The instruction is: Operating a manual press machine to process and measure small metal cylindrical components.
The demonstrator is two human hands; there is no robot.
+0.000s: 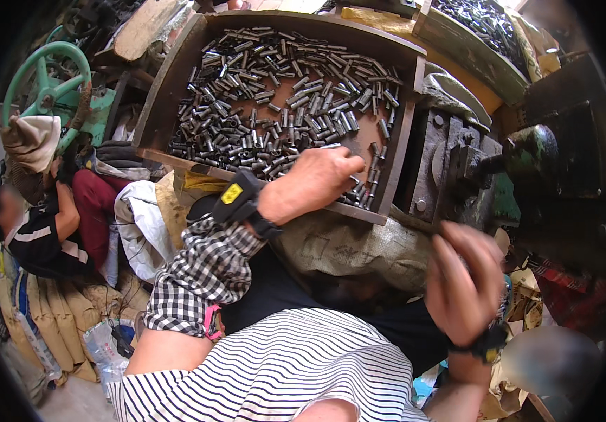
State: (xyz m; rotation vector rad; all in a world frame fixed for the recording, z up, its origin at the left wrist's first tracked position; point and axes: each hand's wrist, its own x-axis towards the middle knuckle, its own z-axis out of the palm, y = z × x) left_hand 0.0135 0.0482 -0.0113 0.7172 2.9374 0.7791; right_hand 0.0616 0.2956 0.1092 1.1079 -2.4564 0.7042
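Note:
My left hand [313,181] reaches over the near wall of a wooden tray [405,133] with its fingers curled down among short metal tubes [310,116]. Whatever those fingers grip is hidden beneath them. Dark and silvery tubes lie loose across the tray, some heaped at its left side. On the right, my right hand [466,281] is lifted in front of a dark, greasy machine [450,165], apart from it. Motion smears its bent fingers, so I cannot see whether anything is between them. Both wrists wear black straps.
A second wooden tray [458,39] of metal pieces stands at the far right. A sack [359,250] hangs below the near tray. On the left, another person [43,225] sits beside a machine with a green handwheel [48,91]. Stacked brown sacks [53,323] lie at the lower left.

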